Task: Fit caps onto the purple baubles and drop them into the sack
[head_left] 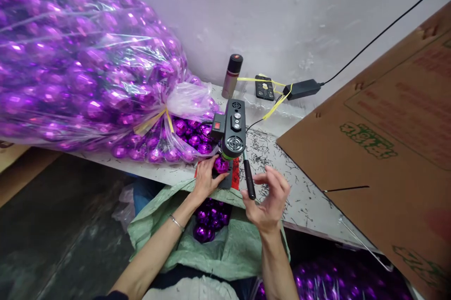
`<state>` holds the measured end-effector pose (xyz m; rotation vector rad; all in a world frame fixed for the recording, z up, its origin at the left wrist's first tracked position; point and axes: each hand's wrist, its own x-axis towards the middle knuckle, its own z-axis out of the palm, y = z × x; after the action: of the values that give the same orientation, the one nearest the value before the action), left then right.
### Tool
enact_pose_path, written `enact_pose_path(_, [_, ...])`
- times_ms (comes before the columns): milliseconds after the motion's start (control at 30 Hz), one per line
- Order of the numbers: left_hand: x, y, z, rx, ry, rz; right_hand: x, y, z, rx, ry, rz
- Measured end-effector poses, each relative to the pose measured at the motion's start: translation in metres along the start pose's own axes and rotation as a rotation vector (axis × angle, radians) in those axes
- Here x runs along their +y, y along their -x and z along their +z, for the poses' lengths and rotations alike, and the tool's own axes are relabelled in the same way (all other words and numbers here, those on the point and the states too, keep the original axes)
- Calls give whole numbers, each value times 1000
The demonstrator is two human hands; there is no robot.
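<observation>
A shiny purple faceted ball ornament (221, 165) sits under the head of a small black bench drill press (235, 126). The thumb and fingers of my left hand (206, 178) close around the ball from the left and front. On the right, my right hand (269, 196) is beside the press's black lever handle (249, 180), its fingers curved and spread apart. The right thumb lies close to the handle's tip; whether it touches I cannot tell. Below the table edge, an open green woven sack (243, 250) on my lap contains several purple ball ornaments (207, 225).
A big clear bag of purple balls (81, 70) fills the left. Behind the press stand a spray can (232, 74), a black phone-like device (264, 88) and a power adapter (303, 88). Dark shavings (262, 150) litter the table. A cardboard box (380, 150) leans at right.
</observation>
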<state>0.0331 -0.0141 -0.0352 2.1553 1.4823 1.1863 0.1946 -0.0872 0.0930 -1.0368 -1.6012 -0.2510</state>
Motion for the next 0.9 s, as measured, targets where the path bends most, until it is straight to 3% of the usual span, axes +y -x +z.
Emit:
enact_pose_path(167, [2,0,0,-28,2,-8,-6,-25,24,-69,-90,-87])
enact_pose_path(467, [4,0,1,-52,13,-51,-5,10,54,33,-17,-29])
enact_pose_path(900, [5,-3,-3,-65,22,-39,8,32,64,84,-28,-2])
